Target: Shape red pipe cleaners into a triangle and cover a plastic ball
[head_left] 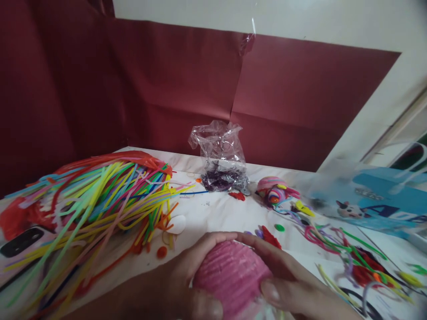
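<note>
Both my hands are wrapped round a pink ball (235,275) with a ridged surface, like wound pipe cleaners, at the bottom middle of the view. My left hand (173,278) covers its left side, the thumb low in front. On the right side, my right hand (293,275) presses its thumb against the ball while its fingers curve over the top. The fingertips of both hands meet at the ball's far edge. Its underside is hidden, and something pale shows near the bottom edge.
A big heap of coloured pipe cleaners (110,191) spreads over the left. A clear plastic bag (222,155) with dark contents stands at the back. Beyond my right hand lie a striped multicoloured ball (275,189), loose pipe cleaners (327,240) and a blue bag (376,195).
</note>
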A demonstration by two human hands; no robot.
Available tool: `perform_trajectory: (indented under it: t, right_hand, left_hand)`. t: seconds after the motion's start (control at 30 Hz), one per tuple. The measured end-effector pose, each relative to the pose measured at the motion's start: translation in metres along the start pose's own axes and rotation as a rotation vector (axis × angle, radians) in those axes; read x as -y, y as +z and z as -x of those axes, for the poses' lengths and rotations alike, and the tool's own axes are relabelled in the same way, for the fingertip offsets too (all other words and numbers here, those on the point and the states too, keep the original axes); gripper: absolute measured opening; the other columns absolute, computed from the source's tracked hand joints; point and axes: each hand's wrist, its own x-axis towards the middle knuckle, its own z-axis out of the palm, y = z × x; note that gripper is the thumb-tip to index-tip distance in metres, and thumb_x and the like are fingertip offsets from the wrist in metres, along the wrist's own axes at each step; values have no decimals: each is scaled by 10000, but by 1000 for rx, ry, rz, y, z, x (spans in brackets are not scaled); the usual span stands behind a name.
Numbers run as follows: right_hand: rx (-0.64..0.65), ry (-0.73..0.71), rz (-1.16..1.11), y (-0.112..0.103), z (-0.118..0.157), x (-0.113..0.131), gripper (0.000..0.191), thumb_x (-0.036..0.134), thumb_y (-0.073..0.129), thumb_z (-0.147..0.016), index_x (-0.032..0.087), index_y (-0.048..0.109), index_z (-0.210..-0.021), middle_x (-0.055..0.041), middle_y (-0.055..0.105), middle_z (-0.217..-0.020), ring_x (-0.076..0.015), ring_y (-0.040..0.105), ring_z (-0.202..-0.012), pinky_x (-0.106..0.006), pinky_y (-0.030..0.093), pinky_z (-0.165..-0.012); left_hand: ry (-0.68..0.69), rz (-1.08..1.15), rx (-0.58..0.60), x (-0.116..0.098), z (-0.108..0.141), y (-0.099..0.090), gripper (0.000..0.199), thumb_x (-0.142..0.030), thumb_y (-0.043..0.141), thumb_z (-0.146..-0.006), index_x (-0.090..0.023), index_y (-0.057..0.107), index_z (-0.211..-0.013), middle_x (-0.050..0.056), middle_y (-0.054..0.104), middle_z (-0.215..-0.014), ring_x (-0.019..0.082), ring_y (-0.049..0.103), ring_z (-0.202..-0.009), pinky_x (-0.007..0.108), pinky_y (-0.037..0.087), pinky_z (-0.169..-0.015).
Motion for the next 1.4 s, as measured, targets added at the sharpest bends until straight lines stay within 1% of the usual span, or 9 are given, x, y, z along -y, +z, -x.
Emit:
perform_trajectory:
  t: [0.13,0.33,0.5,0.6,0.7,0.83,0.93,1.17,1.4]
  right_hand:
    - [-132,18,121,0,1,1,668,377,741,-708,166,440,-1265,-75,381,-1236,-272,321,-1159,-307,356,-944]
    - [-151,3,249,4,0,-2,757,436,733,-701,128,372,-1291,-103,436,-1162,-261,403,-1087,-286,400,-877]
    - [-235,100,347,4,4,-4,835,498,717,-697,139,307,-1331,-105,376,-1217,-259,405,-1073,-279,399,-856]
    - [-201,115,316,5,5,-3,905,538,728,-672,123,285,-1343,-123,392,-1195,-270,453,-1011,-296,407,-844]
    - [-259,111,306,8,6,-2,851,523,717,-687,143,320,-1337,-105,362,-1233,-268,389,-1093,-281,408,-853]
    - [-304,104,315,9,8,-2,819,530,712,-678,150,368,-1317,-85,313,-1280,-277,274,-1182,-291,387,-891]
    - [-301,112,347,6,7,-3,817,543,711,-686,161,365,-1320,-85,338,-1261,-275,282,-1175,-320,338,-940]
    - [-103,58,247,3,-1,-9,817,561,727,-705,130,365,-1298,-118,437,-1141,-280,472,-984,-315,411,-847]
    - [-215,112,261,3,8,-8,811,620,703,-726,204,352,-1326,-71,383,-1235,-259,402,-1094,-320,381,-927]
  left_hand:
    - [-92,-304,-163,-12,3,1,793,-408,668,-575,-226,377,-1290,78,421,-1286,317,383,-1147,412,344,-941]
    - [-157,-510,-214,-20,2,7,672,-289,682,-588,-266,448,-1218,33,506,-1193,248,492,-1029,350,418,-870]
    - [-136,-397,-259,-11,-3,12,615,-193,659,-554,-251,489,-1142,24,553,-1113,226,533,-959,358,435,-845]
    - [-117,-338,-238,-13,-5,12,562,-216,648,-555,-233,516,-1101,31,574,-1079,235,546,-942,366,440,-832]
    - [-139,-288,-187,-18,-5,9,594,-251,659,-553,-213,509,-1126,44,576,-1085,250,550,-947,368,442,-825]
    - [-175,-246,-168,-19,-3,3,571,-321,653,-645,-210,484,-1178,51,570,-1126,234,539,-984,340,430,-843]
    - [-98,-233,-149,-13,-4,1,464,-339,582,-729,-197,496,-1163,55,591,-1077,218,546,-960,317,436,-818]
    - [-124,-241,-162,-7,-8,5,597,-318,707,-570,-219,495,-1119,21,580,-1013,211,536,-882,314,440,-751]
    - [-112,-184,-151,-7,-4,3,549,-235,711,-571,-205,508,-1080,29,572,-1028,215,517,-925,310,423,-772]
